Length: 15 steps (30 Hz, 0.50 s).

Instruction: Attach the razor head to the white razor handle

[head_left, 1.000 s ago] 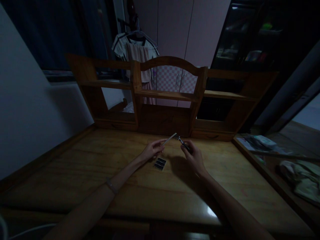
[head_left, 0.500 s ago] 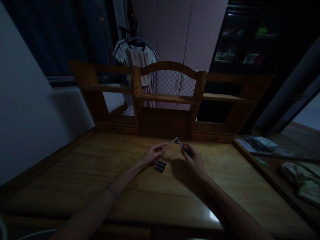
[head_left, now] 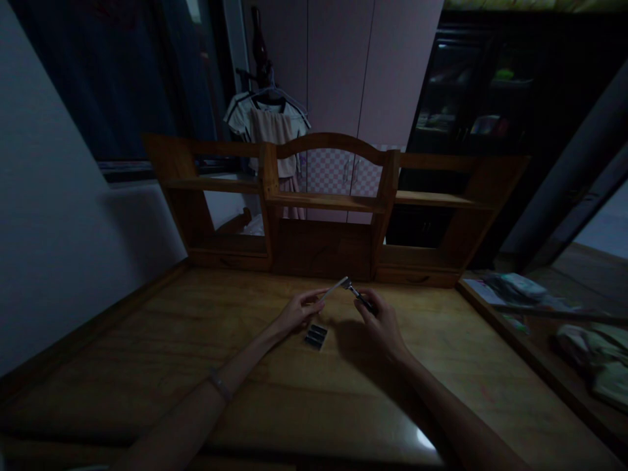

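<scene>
My right hand (head_left: 380,317) is closed around the dark handle of a razor (head_left: 362,299), whose silvery neck and head point up and to the left. My left hand (head_left: 299,311) pinches a thin pale stick (head_left: 335,286) that slants up to the right. The far tip of the stick meets or nearly meets the razor's head; the dim light hides whether they touch. On the desk, just below my left hand, lies a small tray of black razor cartridges (head_left: 316,337).
The wooden desk (head_left: 275,405) carries an open shelf unit (head_left: 324,201) along its back edge. A wall (head_left: 73,261) borders it on the left. Beyond the raised right edge lie bags and cloth (head_left: 598,353). Clothes (head_left: 269,124) hang behind the shelf.
The whole view has tilted slightly upward, so the desk and shelf sit lower. Both hands keep their hold, with the stick's tip still close to the razor's head.
</scene>
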Tool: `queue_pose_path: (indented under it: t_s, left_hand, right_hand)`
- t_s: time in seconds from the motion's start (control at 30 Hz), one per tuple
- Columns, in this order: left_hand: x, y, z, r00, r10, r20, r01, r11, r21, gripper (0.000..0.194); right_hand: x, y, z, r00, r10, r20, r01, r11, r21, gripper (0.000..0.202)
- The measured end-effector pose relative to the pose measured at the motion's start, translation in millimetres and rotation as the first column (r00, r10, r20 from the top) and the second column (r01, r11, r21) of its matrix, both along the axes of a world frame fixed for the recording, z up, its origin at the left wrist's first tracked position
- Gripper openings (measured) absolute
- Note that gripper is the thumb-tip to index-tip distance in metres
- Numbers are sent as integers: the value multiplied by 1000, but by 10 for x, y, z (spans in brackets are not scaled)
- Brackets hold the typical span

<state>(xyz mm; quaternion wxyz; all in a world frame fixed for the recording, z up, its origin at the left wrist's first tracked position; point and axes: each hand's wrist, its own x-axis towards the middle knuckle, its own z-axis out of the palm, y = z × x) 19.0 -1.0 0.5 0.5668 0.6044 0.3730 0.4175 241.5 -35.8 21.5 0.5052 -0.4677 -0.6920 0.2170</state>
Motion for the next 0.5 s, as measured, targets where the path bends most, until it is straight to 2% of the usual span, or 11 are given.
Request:
queue_pose_path:
  t_s: [0.2, 0.5]
  left_hand:
    - [8, -5, -13, 999, -43, 1, 43, 998, 34, 62]
    - [-4, 15, -49, 1000, 17, -21, -17, 999, 43, 65]
  right_hand:
    - [14, 17, -20, 1000, -8, 11, 8, 1000, 7, 21]
    - [34, 46, -38, 1000, -23, 18, 23, 999, 24, 21]
